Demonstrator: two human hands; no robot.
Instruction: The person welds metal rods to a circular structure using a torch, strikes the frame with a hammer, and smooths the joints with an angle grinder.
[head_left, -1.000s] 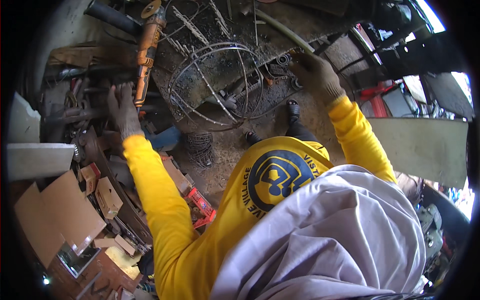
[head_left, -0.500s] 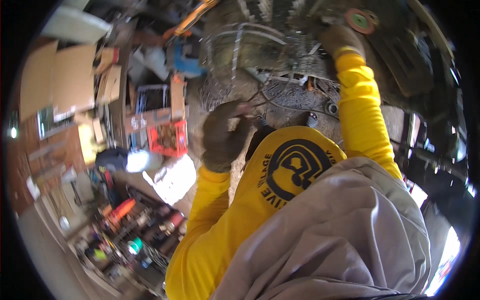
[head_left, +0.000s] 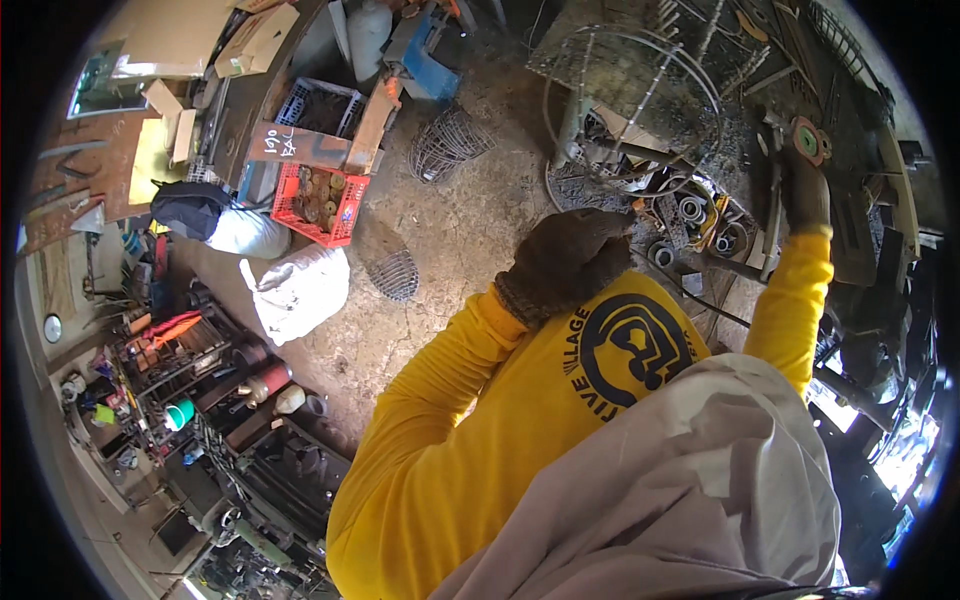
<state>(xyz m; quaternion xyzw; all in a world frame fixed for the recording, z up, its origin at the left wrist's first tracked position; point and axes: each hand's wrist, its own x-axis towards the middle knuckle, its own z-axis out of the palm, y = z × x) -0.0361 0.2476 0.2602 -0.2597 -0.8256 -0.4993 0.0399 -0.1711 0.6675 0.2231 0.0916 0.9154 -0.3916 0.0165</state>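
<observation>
Gloved hands near round wire frame; right hand at abrasive disc

Landmark: wire frame. Concrete floor (head_left: 440,245) extends left of it, stained and scuffed. Dark worktop (head_left: 615,70) lies beneath it, with loose rods and strips scattered to the frame's right. Wire frame (head_left: 648,98) itself: large hoops joined by ribbed rods, overlapping the worktop's near edge. White sack (head_left: 300,295) on the floor, well to the frame's left and nearer the person. Red crate (head_left: 310,225), just beyond the sack and also left of the frame, contains round, brownish pieces. Bundle of bent wire (head_left: 450,140) on the floor between crate and frame.

Left hand (head_left: 570,255): dark glove, just on the person's side of the frame, in front of the yellow shirt (head_left: 600,370). Fingers curled inward; contents, if any, hidden. Right hand (head_left: 807,195): gloved, right of the frame, fingertips obscured at the abrasive disc (head_left: 808,142); grip on it cannot be determined. Disc: reddish rim, green centre, right of the frame. Metal rings (head_left: 690,208), smallest noted, just below the frame's right side.
</observation>
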